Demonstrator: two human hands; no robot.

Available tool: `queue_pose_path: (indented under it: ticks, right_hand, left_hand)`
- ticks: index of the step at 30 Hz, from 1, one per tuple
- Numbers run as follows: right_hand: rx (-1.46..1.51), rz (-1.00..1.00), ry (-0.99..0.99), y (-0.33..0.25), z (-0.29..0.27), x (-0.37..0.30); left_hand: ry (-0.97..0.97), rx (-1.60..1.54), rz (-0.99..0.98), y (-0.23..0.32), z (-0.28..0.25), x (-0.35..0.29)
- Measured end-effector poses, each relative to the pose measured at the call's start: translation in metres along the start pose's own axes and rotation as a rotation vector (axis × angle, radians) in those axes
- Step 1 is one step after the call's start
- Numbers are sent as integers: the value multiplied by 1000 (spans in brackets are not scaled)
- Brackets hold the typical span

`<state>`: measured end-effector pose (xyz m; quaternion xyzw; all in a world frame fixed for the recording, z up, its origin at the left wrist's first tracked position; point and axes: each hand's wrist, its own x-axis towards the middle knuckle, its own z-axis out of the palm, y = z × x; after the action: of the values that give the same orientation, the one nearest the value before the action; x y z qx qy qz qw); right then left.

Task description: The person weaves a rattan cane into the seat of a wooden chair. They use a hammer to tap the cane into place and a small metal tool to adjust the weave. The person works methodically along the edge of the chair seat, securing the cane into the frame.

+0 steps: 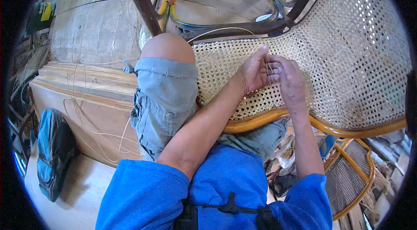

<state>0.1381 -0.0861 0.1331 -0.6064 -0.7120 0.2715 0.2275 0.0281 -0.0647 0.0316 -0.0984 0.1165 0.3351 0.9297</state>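
My left hand and my right hand meet above a woven cane panel. The left palm faces right with its thumb stretched up; its other fingers are largely hidden. The fingers of my right hand curl in toward that palm, around a few thin cane-coloured pieces between the hands. Their exact number and shape are too small to make out. Beneath both hands, the panel lies across my lap as part of a chair, edged by a glossy orange-brown rattan rim.
Dark chair legs rise beyond my knee. A loose cane strand arcs along the panel's far edge. Stacked plywood boards stand at left, with more strands and a blue-black bag. Another cane chair is at lower right.
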Motion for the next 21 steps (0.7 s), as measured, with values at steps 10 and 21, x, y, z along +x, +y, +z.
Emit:
queue_pose_path:
  ticks: [10,21]
  right_hand:
    - [96,232,36,75,13,78]
    - [-333,118,-156,105,29,104]
  left_hand:
    - [165,170,1,-5,18,-4]
    - [180,129,-93,4,17,-9]
